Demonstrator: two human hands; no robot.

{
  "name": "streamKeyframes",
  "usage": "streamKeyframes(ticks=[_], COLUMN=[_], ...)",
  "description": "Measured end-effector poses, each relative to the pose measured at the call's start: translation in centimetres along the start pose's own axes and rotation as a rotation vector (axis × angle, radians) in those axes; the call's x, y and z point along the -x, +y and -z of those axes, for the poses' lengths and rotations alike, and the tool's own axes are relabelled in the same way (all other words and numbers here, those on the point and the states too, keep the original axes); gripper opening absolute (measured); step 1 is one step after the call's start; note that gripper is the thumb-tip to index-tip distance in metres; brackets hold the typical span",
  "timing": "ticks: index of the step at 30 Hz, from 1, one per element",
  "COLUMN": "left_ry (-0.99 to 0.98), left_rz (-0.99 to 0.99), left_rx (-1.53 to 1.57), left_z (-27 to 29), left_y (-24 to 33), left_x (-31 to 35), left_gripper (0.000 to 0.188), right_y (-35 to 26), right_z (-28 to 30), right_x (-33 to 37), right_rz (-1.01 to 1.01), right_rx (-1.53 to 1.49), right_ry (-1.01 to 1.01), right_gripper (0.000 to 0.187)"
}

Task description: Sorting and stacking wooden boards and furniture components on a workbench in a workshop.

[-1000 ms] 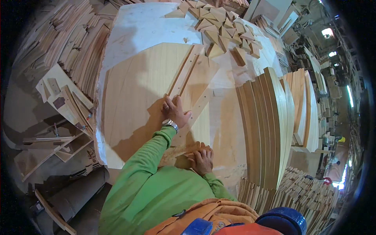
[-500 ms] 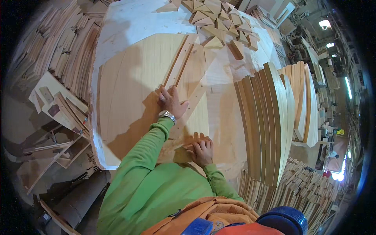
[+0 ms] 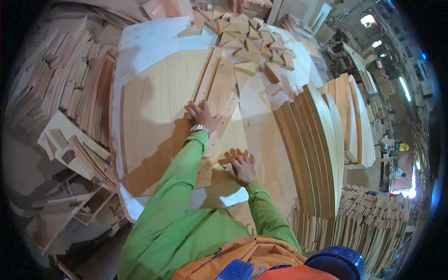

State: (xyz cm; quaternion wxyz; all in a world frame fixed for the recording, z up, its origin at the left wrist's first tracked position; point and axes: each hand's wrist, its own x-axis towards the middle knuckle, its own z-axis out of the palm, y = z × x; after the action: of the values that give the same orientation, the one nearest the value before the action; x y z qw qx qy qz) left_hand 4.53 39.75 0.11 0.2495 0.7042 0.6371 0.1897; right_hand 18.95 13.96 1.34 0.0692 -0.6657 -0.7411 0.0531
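L hand [image 3: 204,115], palm down w/ fingers bent, is on the near end of a narrow wood strip [image 3: 205,80], thumb out to the right. Can't tell if it grips the strip or just presses. Metal watch [image 3: 200,129] on that wrist.

R hand [image 3: 243,170] is lower & a bit to the right, palm down at the near edge of the big panel [image 3: 163,88], fingers fwd, slightly spread. Underside hidden, so can't tell if it's gripping anything.

Panel = pale wood, flat on the white worktop [image 3: 135,39], w/ cut corners at the far side. Strip lies on it at a slant, dark lines along its length, far end nr a heap of triangular blocks [image 3: 246,68] at the worktop's far side. 2nd strip [image 3: 227,109], w/ small dark dots, slants across just right of L hand.

To the right: row of tall curved boards [image 3: 305,154], side by side, well apart from both hands. Lower right, stacked thin slats [image 3: 368,224]. Left of worktop: more long offcuts [image 3: 51,70] piled up, plus an angled wood piece [image 3: 70,144] below them. Green sleeves [image 3: 175,179] on both arms.
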Motion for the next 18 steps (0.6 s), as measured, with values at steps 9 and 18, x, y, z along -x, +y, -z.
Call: streamKeyframes(ticks=[9,18], left_ry=[-0.233,-0.155], left_rz=[-0.077,-0.034], left_rx=[-0.009,-0.101], left_z=[2.1,5.7], left_y=[-2.1,-8.8], left_x=[-0.1,9.3], left_gripper=[0.123,0.105], right_y=[-3.5,-11.5], right_z=[-0.8,-2.8], right_x=[-1.2,6.1], right_rz=[-0.238,-0.147], right_rx=[-0.020,-0.089], right_ry=[-0.038,0.095], right_gripper=[0.041,0.026])
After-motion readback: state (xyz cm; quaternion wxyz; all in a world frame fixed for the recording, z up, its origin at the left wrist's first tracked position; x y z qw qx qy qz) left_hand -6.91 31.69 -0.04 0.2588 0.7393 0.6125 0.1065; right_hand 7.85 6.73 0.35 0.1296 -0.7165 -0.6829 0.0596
